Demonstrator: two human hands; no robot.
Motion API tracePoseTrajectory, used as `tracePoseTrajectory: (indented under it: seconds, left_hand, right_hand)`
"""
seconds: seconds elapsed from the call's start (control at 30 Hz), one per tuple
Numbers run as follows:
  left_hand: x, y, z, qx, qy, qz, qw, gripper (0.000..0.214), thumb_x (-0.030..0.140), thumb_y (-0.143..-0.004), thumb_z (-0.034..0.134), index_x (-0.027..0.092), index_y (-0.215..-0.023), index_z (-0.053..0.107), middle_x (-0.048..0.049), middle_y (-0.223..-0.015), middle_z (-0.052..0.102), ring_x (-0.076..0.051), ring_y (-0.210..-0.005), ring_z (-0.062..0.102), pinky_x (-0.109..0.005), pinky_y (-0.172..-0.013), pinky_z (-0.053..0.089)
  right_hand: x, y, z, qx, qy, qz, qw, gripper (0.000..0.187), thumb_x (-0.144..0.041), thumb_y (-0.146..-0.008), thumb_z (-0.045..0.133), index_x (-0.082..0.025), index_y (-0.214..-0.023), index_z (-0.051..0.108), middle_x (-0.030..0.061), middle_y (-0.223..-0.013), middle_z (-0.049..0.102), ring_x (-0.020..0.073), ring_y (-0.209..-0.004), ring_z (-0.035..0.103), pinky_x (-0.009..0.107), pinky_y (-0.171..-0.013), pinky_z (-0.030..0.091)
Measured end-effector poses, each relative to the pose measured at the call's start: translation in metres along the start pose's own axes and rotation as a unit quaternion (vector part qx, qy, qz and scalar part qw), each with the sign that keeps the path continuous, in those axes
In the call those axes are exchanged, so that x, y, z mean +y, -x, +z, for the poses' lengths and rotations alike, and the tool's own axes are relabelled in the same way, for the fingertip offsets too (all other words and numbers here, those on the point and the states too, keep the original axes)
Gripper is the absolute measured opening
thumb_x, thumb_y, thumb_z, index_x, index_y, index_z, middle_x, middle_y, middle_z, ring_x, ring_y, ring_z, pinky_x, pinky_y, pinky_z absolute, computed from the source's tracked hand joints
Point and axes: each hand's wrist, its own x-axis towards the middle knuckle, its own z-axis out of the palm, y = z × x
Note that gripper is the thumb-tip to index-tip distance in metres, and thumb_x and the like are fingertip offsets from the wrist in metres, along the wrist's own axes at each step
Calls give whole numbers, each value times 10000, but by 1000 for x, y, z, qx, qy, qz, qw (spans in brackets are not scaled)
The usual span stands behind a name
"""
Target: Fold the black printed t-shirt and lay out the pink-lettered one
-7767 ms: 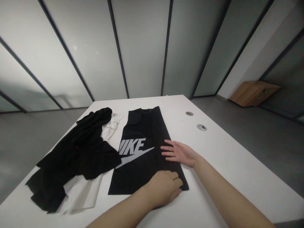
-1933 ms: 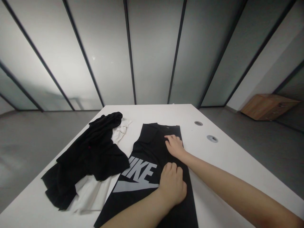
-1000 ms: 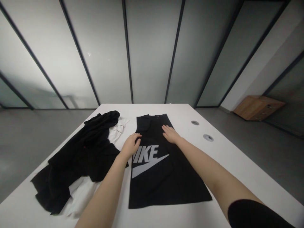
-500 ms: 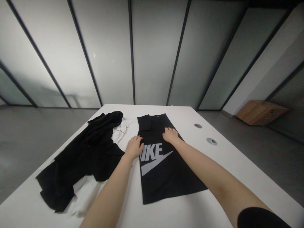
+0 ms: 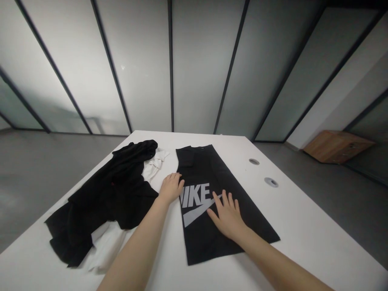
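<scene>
- Black shirt (image 5: 200, 161) lies on the white table (image 5: 303, 210), between a heap of black cloth (image 5: 106, 190) on its left and the table's right edge.
- Done, as things lie: the shirt is folded lengthwise into a long, narrow strip and smoothed flat, with straight sides and few creases showing.
- Left undone, as things lie: the heap is rumpled and shows no neat fold, and the white cloth (image 5: 153, 167) pokes out beyond its far end and shows again at its near end.
- Direction: the shirt's neck end points away from the person, toward the table's far edge, and its hem faces the person. The long axis runs far to near, slanting toward the person's right at the near end.
- Pale grey logo (image 5: 195, 195): it crosses the strip's width and reads upright to the person.
- Left hand (image 5: 171, 188): loosely curled and palm down, it sits at the shirt's left edge with its fingertips at the cloth. No grip shows.
- Right hand (image 5: 227, 216): open, with fingers spread wide, it lies flat on the shirt's near half, just beside the logo, and holds nothing.
- Nearby: two round grommets (image 5: 254, 161) are set in the table to the shirt's right.
</scene>
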Motion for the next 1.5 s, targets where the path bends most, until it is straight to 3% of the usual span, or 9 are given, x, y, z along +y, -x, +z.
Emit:
tracePoseTrajectory:
  seconds: [0.33, 0.47, 0.63, 0.7, 0.77, 0.87, 1.07, 1.23, 1.5]
  left_hand:
    - [9, 4, -14, 2, -20, -28, 999, 297, 296, -1051, 466, 211, -1049, 750, -117, -1050, 747, -295, -989, 622, -405, -878, 454]
    - [5, 3, -11, -12, 37, 23, 999, 233, 234, -1010, 517, 226, -1049, 747, -78, -953, 742, -258, -924, 631, -368, -851, 464]
    - [1, 1, -5, 21, 30, 29, 999, 241, 235, -994, 548, 213, -1143, 736, -110, -1114, 693, -275, -1059, 602, -395, -953, 482]
    - [1, 1, -3, 31, 3, -3, 999, 292, 263, -995, 558, 222, -1234, 721, -138, -1260, 651, -301, -1150, 582, -435, -1010, 473]
    - [3, 2, -2, 29, -23, -35, 999, 357, 287, -993, 565, 238, -1322, 694, -165, -1413, 585, -341, -1256, 548, -482, -1053, 456]
    - [8, 4, -4, 18, -44, -70, 996, 378, 290, -983, 566, 245, -1338, 685, -180, -1497, 542, -378, -1332, 511, -523, -1076, 439]
    - [12, 5, -12, 16, -64, -123, 990, 304, 297, -988, 524, 207, -1224, 694, -172, -1242, 668, -358, -1166, 591, -474, -985, 469]
    - [6, 1, -9, 49, -26, -151, 987, 496, 366, -1049, 441, 134, -1479, 525, -205, -1298, 693, -380, -1216, 586, -498, -1030, 437]
    - [2, 2, -4, 27, -4, -129, 991, 351, 315, -1002, 517, 231, -1284, 708, -147, -1402, 652, -393, -1289, 540, -546, -1057, 434]
  right_hand:
    - [97, -67, -40, -18, -43, -214, 976, 681, -611, -1023, 491, -283, -1619, 466, 107, -1754, 267, 333, -1630, 196, 547, -1316, 142]
    - [116, -83, -51, -15, -72, -194, 978, 562, -536, -1028, 499, -264, -1513, 581, 95, -1710, 385, 343, -1611, 263, 585, -1305, 162]
    - [83, -62, -46, 34, -38, -26, 998, 375, -335, -1004, 533, -214, -1321, 694, 124, -1643, 479, 467, -1582, 255, 715, -1234, 193]
    - [58, -41, -44, 39, -56, -60, 996, 350, -326, -987, 564, -225, -1289, 709, 134, -1578, 541, 420, -1536, 361, 634, -1232, 272]
    - [35, -18, -43, 7, -103, -146, 984, 408, -371, -993, 567, -251, -1370, 668, 129, -1527, 573, 349, -1447, 478, 538, -1202, 363]
    - [14, 7, -46, -45, -134, -187, 972, 502, -400, -972, 608, -256, -1453, 622, 140, -1609, 478, 335, -1505, 404, 501, -1233, 330]
    - [20, 14, -52, -64, -156, -180, 969, 357, -342, -960, 619, -215, -1287, 685, 128, -1603, 478, 309, -1507, 393, 455, -1240, 338]
    - [17, 16, -47, -16, -155, -169, 973, 192, -249, -960, 606, -204, -1110, 715, 128, -1414, 584, 298, -1366, 502, 440, -1174, 401]
    - [2, 17, -42, 15, -132, -166, 977, 190, -163, -977, 528, -202, -952, 712, 93, -1042, 673, 279, -1042, 617, 436, -961, 507]
